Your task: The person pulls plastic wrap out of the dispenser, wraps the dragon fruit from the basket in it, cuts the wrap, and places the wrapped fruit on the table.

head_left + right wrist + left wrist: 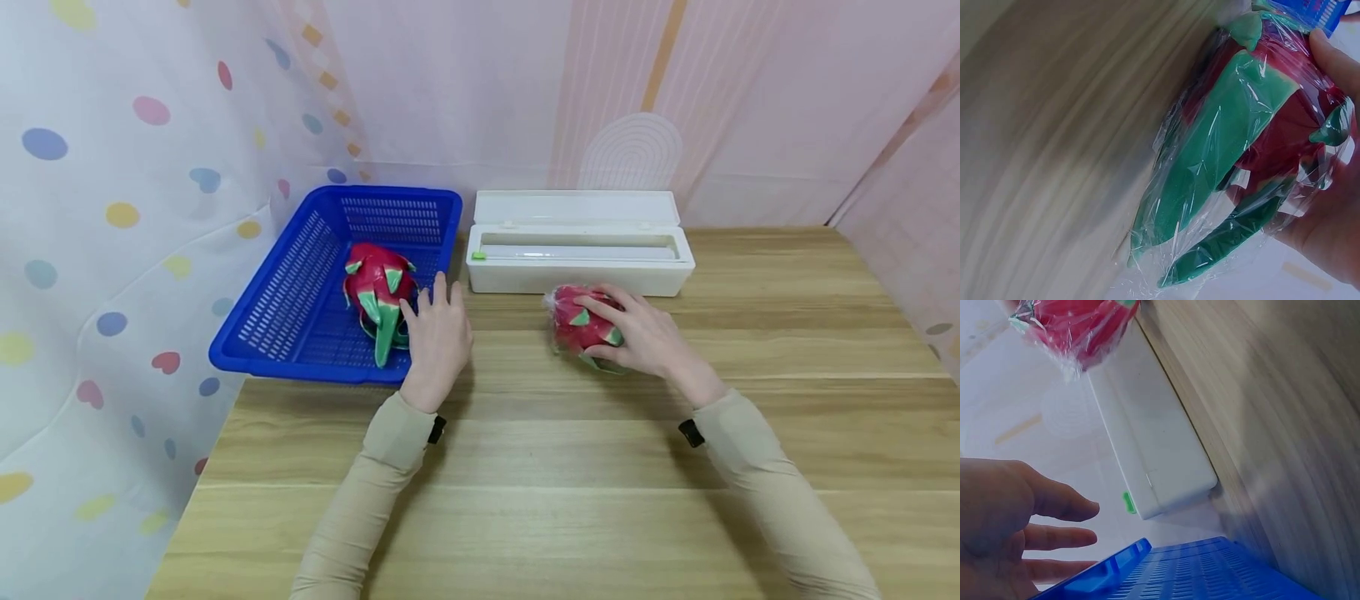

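My right hand (pixel 645 333) grips a red dragon fruit (pixel 576 321) with green scales. Clear plastic film (pixel 1210 187) wraps this fruit, crinkled around its long green leaves in the right wrist view. My left hand (pixel 438 337) hangs over the right rim of a blue plastic basket (pixel 277 283), fingers spread and holding nothing. Inside the basket lies another dragon fruit (pixel 378 279), its green stem pointing toward me, beside the left fingertips in the head view. The left wrist view has the left hand (pixel 1016 531) at the basket's edge.
Behind the hands stands a white cling film box (pixel 581 279), its lid raised and a film roll (pixel 577 252) inside. A small green slider (pixel 478 256) sits at its left end. The wooden table (pixel 540 492) meets patterned curtains at the back and left.
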Motion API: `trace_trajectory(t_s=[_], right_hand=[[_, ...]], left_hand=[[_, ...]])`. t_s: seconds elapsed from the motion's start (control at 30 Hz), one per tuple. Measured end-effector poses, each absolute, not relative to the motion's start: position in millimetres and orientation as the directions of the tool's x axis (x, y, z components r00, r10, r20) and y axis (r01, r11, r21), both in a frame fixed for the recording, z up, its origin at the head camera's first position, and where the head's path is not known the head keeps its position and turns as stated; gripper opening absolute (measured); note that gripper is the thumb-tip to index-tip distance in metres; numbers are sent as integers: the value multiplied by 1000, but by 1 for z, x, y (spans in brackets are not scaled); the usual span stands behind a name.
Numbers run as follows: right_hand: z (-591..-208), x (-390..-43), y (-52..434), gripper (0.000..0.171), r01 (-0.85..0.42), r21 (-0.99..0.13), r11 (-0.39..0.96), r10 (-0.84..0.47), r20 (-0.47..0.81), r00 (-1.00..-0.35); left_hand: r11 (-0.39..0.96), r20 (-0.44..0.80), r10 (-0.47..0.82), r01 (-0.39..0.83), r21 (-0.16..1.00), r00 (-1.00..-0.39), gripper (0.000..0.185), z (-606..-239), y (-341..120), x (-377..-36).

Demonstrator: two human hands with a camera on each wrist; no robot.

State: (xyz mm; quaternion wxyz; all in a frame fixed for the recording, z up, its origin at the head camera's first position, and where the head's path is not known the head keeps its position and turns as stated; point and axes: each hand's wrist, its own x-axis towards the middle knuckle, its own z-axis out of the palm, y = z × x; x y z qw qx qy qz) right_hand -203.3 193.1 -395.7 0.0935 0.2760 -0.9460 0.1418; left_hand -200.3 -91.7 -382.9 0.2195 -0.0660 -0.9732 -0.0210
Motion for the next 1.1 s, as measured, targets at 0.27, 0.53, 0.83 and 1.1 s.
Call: trace_trajectory(t_s=[0.27, 0.53, 0.83, 1.1], right_hand=[[-394, -195, 230, 72, -422, -246, 873, -382, 195, -903], [-388, -182, 265, 75, -285, -269, 920, -258, 130, -957], [-388, -173, 311, 76, -202, -265, 943, -164, 156, -974], [-388, -175, 353, 84, -65, -283, 957, -34, 114, -993]], left_hand=[[990, 421, 110, 135, 30, -900, 37, -383, -92, -200], [990, 412, 100, 134, 54, -906, 36, -382, -93, -201], [989, 393, 97, 134, 67, -914, 39, -381, -93, -201], [987, 380, 95, 136, 83, -920, 40, -381, -92, -201]])
